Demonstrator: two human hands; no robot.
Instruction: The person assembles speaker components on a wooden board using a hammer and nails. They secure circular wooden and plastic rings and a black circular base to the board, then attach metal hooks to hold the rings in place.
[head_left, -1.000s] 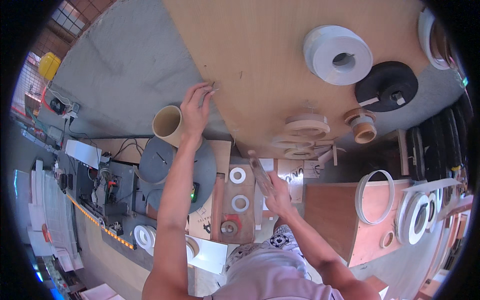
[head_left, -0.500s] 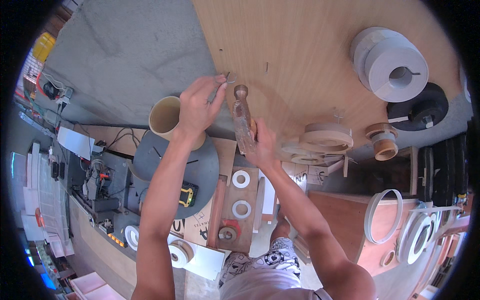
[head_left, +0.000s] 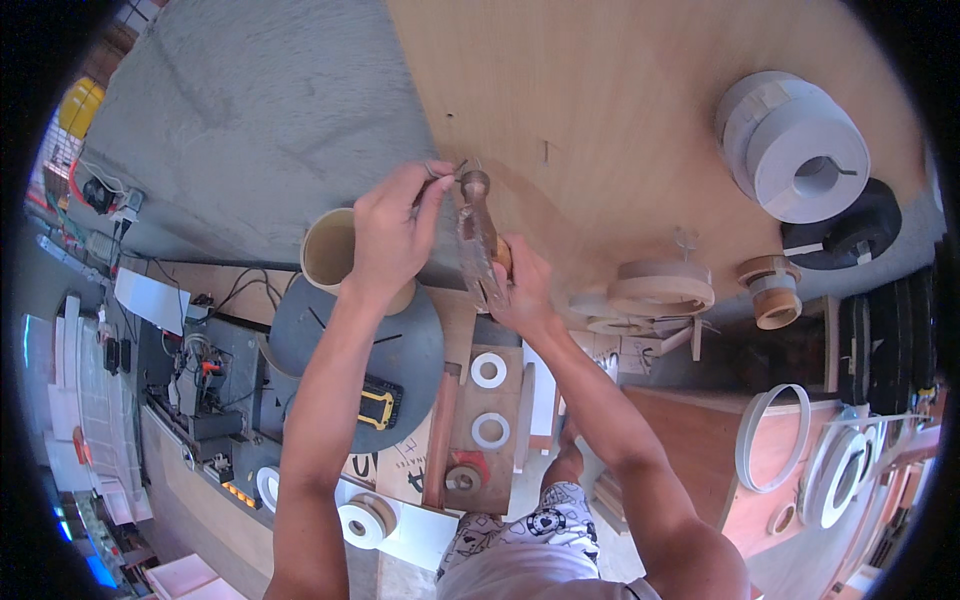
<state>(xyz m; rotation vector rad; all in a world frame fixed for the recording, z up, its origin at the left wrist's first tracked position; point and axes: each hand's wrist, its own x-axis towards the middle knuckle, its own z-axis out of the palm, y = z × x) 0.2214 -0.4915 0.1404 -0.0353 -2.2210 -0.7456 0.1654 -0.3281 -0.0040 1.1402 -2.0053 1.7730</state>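
My left hand (head_left: 390, 235) pinches a thin dark nail (head_left: 462, 167) between thumb and fingertips, at the left edge of an upright wood-grain panel (head_left: 620, 90). Closed around the wooden handle of a worn, rusty claw hammer (head_left: 474, 245) is my right hand (head_left: 527, 290). The hammer's round striking face lies right beside the pinched nail; whether they touch I cannot tell. A thin wire-like piece shows behind the hammer face. Another nail (head_left: 546, 150) sticks out of the panel to the right.
White edging rolls (head_left: 800, 165) hang at the upper right, with a black roll (head_left: 850, 235) beneath. Below my left arm, a round grey top (head_left: 415, 330) bears a beige roll (head_left: 328, 250) and a yellow-black device (head_left: 376, 408). A wooden board (head_left: 485, 400) carries white rings.
The hammer has come closer to the nail in my left hand, its striking face now beside my fingertips. My left hand keeps its pinch. The whole view has shifted slightly.
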